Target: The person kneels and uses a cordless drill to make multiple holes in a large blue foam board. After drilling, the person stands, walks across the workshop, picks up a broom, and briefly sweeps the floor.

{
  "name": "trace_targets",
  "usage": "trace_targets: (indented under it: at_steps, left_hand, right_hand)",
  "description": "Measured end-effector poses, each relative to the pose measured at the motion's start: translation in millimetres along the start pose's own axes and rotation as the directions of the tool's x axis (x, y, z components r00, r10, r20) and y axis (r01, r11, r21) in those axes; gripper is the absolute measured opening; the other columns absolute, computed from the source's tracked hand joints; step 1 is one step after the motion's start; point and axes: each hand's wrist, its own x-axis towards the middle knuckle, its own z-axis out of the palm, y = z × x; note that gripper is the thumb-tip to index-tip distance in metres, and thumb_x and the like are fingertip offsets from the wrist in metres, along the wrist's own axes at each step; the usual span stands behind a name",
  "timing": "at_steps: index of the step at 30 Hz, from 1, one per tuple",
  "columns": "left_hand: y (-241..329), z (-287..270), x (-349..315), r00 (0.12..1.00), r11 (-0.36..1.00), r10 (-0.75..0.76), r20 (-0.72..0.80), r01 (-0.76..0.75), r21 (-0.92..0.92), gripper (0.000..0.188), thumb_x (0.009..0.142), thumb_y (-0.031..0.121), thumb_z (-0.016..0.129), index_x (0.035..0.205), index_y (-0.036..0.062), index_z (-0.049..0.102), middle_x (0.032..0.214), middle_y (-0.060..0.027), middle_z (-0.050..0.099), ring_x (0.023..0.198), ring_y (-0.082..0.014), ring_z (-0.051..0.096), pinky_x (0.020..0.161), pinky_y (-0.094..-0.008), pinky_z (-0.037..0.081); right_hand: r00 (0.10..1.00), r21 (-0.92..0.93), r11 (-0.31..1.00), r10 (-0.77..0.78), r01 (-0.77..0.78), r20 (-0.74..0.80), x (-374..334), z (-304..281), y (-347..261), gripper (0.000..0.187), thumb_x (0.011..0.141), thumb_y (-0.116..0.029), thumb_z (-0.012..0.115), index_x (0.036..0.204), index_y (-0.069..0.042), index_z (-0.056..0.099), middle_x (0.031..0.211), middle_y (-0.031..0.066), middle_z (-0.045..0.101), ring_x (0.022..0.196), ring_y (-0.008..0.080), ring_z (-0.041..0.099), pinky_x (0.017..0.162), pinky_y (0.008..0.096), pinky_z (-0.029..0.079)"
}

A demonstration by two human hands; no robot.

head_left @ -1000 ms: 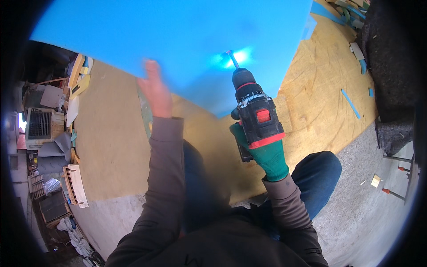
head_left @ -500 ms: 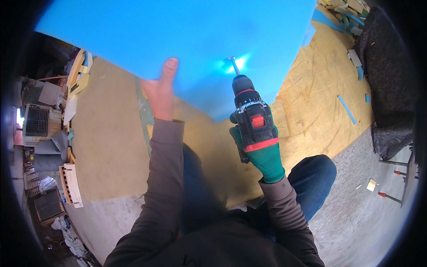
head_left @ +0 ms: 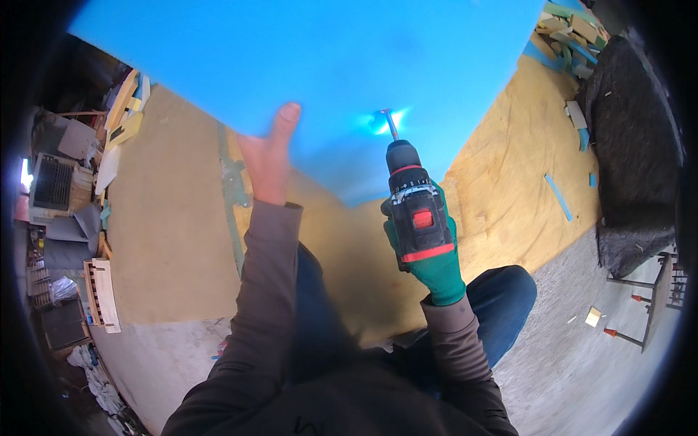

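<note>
A large blue board (head_left: 305, 58), tilted with one corner toward me, fills the top of the view. My left hand (head_left: 269, 160), bare, grips its left lower edge, the thumb lying on the face and the other fingers hidden behind it. In a green glove, my right hand (head_left: 442, 272) is wrapped around a black and red cordless drill (head_left: 418, 211). The drill's bit (head_left: 393, 125) points away from me at the board's face, in a bright patch of light. Whether the tip touches the surface I cannot tell.
Below the board lies a wide yellowish sheet (head_left: 509, 160) on the floor, with a blue strip (head_left: 558, 197) on it. Foam offcuts (head_left: 574, 33) are heaped at the far right beside a dark cover (head_left: 629, 131). A metal frame (head_left: 647, 305) stands at right; clutter and a pallet (head_left: 103, 294) line the left.
The board, both hands and the drill appear slightly lower in the view, and the surroundings have shifted a little left. My grips on board and drill are the same.
</note>
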Motion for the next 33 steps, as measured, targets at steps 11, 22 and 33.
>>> trace_targets:
  at_steps: [11,22,33]
  left_hand:
    - [7.0,3.4,-1.3,0.998,0.998,-0.069,-0.014,0.069,-0.011,0.066,0.095,0.04,0.077,0.138,-0.0036,0.054,0.131,-0.0128,0.059,0.119,-0.0226,0.055,0.104,-0.0369,0.043]
    - [9.0,3.7,-1.3,0.994,0.994,-0.105,0.008,0.105,-0.033,0.068,0.093,0.043,0.077,0.138,-0.0022,0.055,0.129,-0.0127,0.059,0.117,-0.0224,0.056,0.102,-0.0372,0.044]
    - [10.7,6.5,-0.8,0.994,0.991,-0.103,-0.035,0.1,-0.084,0.066,0.089,0.041,0.082,0.132,-0.0031,0.059,0.122,-0.0118,0.063,0.11,-0.021,0.059,0.096,-0.0352,0.048]
  right_hand:
    - [0.978,0.102,0.974,0.198,-0.204,0.07,0.9,-18.2,9.1,0.027,0.1,-0.008,0.065,0.126,-0.002,0.064,0.096,0.003,0.068,0.07,0.0074,0.062,0.051,0.0232,0.047]
    - [0.985,0.037,0.985,0.165,-0.167,0.05,6.1,-23.4,-5.9,0.02,0.095,-0.009,0.072,0.115,-0.008,0.071,0.093,0.002,0.07,0.069,0.0077,0.063,0.052,0.0258,0.048]
    - [0.991,-0.014,0.994,0.112,-0.112,0.066,5.8,-19.3,-17.6,0.02,0.093,-0.012,0.073,0.113,-0.009,0.073,0.098,0.0032,0.073,0.083,0.0169,0.069,0.074,0.0333,0.054]
